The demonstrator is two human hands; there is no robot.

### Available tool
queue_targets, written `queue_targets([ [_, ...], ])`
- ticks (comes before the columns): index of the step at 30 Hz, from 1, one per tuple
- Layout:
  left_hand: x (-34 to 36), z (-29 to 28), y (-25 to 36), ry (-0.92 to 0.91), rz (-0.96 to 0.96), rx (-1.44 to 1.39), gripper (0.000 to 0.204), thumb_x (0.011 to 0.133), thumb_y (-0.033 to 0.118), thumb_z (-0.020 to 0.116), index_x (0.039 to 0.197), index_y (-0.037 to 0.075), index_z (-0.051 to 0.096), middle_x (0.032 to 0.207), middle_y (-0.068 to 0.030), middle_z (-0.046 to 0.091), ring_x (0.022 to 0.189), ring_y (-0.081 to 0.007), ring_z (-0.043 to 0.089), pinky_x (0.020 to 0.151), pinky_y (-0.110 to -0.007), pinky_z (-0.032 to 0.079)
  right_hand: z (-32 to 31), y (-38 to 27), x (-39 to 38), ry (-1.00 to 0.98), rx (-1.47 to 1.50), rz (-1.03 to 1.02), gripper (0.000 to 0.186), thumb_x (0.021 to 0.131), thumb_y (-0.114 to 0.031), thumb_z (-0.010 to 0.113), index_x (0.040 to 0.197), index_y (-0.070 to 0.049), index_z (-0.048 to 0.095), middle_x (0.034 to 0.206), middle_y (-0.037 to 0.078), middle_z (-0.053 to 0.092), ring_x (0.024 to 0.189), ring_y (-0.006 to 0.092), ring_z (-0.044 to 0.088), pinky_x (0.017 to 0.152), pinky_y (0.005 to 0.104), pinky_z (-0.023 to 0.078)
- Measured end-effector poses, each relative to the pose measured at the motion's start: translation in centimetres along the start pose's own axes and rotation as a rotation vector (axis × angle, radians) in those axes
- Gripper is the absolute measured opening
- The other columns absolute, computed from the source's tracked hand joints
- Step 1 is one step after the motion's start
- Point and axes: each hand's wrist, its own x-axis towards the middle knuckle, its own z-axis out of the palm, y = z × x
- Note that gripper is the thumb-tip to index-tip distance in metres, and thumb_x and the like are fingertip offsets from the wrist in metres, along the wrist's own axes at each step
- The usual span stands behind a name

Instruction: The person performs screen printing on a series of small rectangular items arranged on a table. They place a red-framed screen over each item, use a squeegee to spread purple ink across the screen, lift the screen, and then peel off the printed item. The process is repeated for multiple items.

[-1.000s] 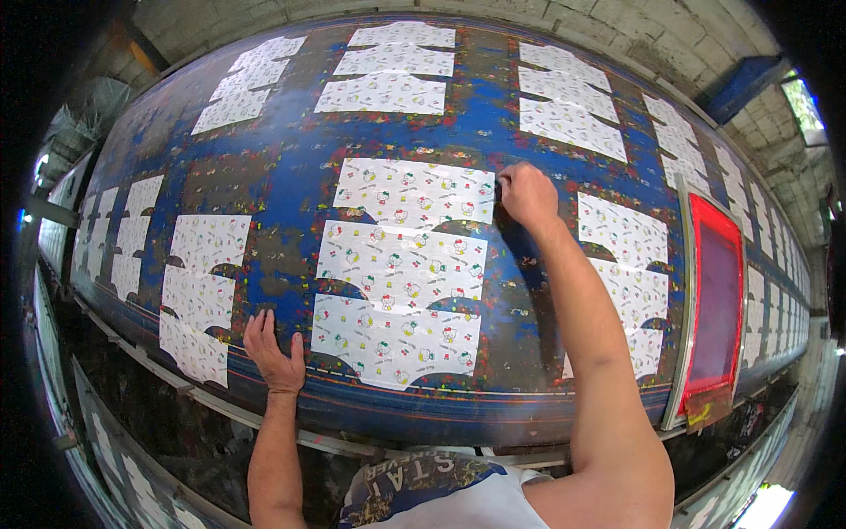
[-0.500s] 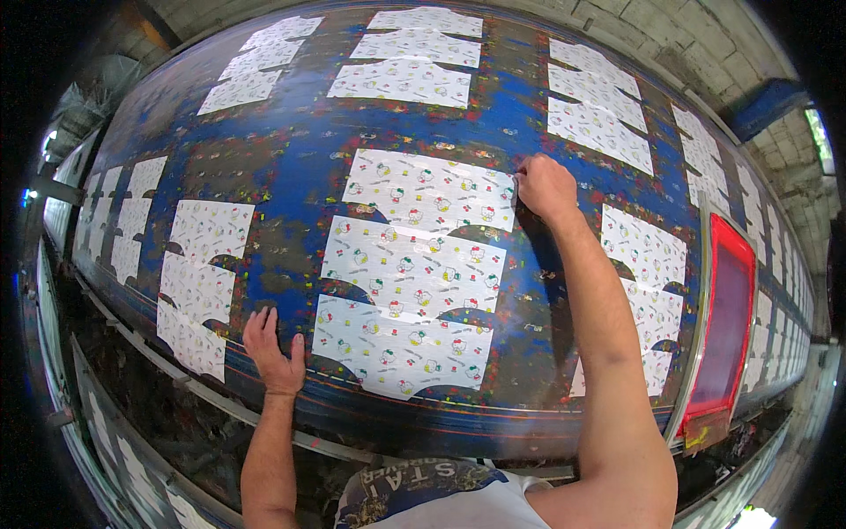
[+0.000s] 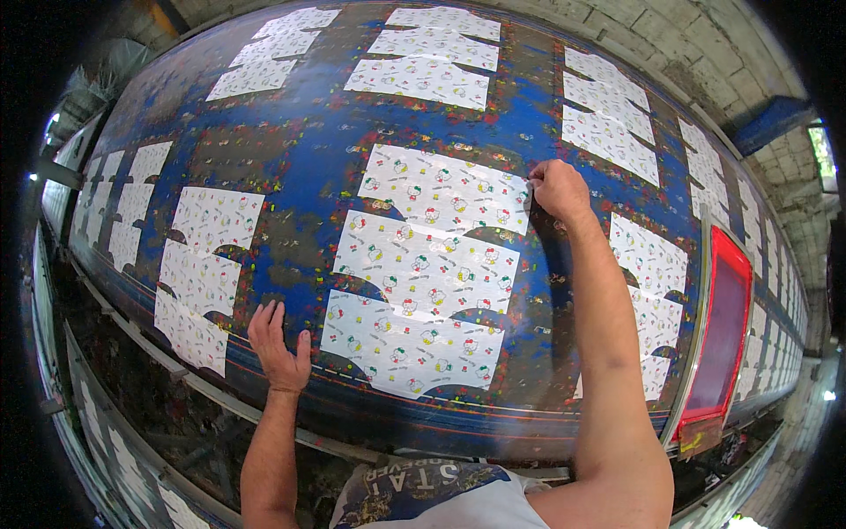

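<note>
Three white cut fabric pieces with small red, green and yellow cartoon prints lie one below another in front of me. My right hand (image 3: 560, 188) is closed, its fingertips pinched at the upper right corner of the farthest fabric piece (image 3: 436, 185). The middle piece (image 3: 427, 260) and the nearest piece (image 3: 410, 339) lie flat, with curved cutouts at their sides. My left hand (image 3: 280, 346) rests near the front edge of the long blue, paint-stained table (image 3: 304, 225), fingers stretched and holding nothing. It is left of the nearest piece, apart from it.
A screen-printing frame (image 3: 721, 326) with a red border stands at the right of the table. More printed panels lie at the left (image 3: 203, 273), at the right (image 3: 648, 291) and along the far side (image 3: 427, 57). A block wall (image 3: 679, 40) runs behind the table.
The view has shifted slightly, so the fabric pieces appear a little further right. My right hand stays at the same corner; my left hand keeps its place near the table edge.
</note>
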Motion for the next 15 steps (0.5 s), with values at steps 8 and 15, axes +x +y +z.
queue_targets([
  [8, 0.1, -0.1, -0.1, 0.041, 0.029, -0.013, 0.069, 0.101, 0.030, 0.073, 0.159, -0.001, 0.052, 0.161, -0.0248, 0.051, 0.152, -0.0497, 0.042, 0.126, -0.063, 0.030, 0.9, -0.7, 0.4, 0.019, -0.042, 0.003, 0.016, 0.097, -0.019, 0.077, 0.107, -0.009, 0.084, 0.110, 0.018, 0.083, 0.103, 0.0358, 0.081, 0.093, 0.0485, 0.063],
  [15, -0.2, 0.1, -0.4, 0.087, 0.027, -0.083, 0.068, 0.102, 0.030, 0.072, 0.159, -0.001, 0.053, 0.160, -0.0252, 0.051, 0.152, -0.0494, 0.043, 0.126, -0.063, 0.032, 0.3, -5.3, -6.0, -0.297, 1.133, -0.371, 0.010, 0.099, -0.012, 0.072, 0.103, -0.003, 0.072, 0.125, 0.005, 0.077, 0.107, 0.0126, 0.064, 0.095, 0.0316, 0.053],
])
